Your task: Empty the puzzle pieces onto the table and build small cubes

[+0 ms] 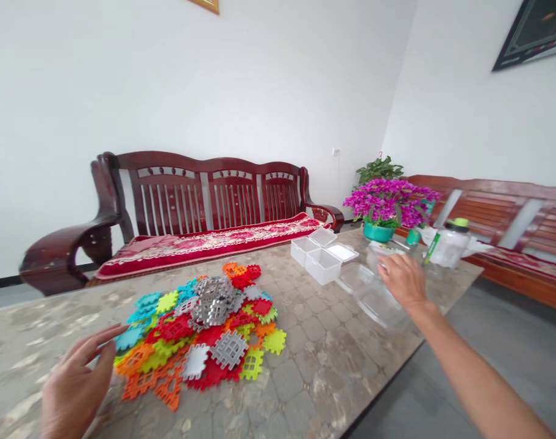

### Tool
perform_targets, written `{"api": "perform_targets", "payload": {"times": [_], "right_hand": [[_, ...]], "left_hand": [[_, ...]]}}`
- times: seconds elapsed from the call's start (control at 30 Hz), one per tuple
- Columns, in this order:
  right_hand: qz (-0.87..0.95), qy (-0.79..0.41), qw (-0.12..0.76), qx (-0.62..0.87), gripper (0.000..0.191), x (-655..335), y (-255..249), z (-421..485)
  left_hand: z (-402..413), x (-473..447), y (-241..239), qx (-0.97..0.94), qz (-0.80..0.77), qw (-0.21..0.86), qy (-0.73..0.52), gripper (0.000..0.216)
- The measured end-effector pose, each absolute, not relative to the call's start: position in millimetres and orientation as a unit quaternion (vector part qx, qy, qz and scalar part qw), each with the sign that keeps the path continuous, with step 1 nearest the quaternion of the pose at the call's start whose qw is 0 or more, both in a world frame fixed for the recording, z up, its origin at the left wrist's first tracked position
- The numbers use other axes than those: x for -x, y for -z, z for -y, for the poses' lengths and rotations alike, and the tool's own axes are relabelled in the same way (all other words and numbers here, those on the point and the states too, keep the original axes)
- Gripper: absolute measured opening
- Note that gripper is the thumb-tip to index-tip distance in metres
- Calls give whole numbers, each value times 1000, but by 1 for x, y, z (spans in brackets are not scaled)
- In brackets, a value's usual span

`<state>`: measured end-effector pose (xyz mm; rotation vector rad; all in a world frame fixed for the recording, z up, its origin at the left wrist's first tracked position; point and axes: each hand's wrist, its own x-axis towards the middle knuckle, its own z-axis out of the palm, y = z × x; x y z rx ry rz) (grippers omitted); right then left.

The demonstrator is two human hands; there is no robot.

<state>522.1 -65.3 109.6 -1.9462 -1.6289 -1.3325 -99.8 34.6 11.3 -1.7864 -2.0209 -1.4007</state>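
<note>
My left hand (79, 384) is at the near left, beside a pile of interlocking plastic building pieces (205, 335). Its thumb and fingers are apart, and the fingertips reach a blue piece (130, 337) at the pile's edge; I cannot tell whether they touch. The pile mixes red, orange, yellow-green, blue, grey and white notched pieces, with several grey ones joined on top. My right hand (403, 281) stretches out over clear plastic containers (381, 305), its fingers bent downward. Their tips are partly hidden, and what they grip cannot be made out.
White translucent boxes with raised lids (324, 268) stand left of my right hand. Behind are a pot of purple flowers (381, 231) and a bottle with a green-black cap (456, 244). The patterned table (300, 390) ends at the right. A wooden bench (205, 201) stands beyond.
</note>
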Motion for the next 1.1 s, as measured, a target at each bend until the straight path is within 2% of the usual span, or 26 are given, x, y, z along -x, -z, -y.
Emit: {"api": "perform_targets", "payload": {"times": [0.1,0.3,0.5,0.6,0.8,1.1], "right_hand": [[601,420,115,670,18,-487,-101,46],[605,337,78,717,11,-448,-88,18],[604,277,197,721,32,-456,-77,22],[558,297,213,745,41,-466,-72,38],[556,289,159,763,24,-472,-70,45],[575,270,179,751,25,-448,-76,19]], "left_hand": [[-37,105,-6,600,654,-7,462,34],[-39,112,1,603,667,-27,437,34],[-39,111,1,606,658,-22,447,27],[-40,109,3,609,653,-33,449,26],[-43,106,7,608,661,-56,437,28],[-38,106,2,601,664,-60,441,27]]}}
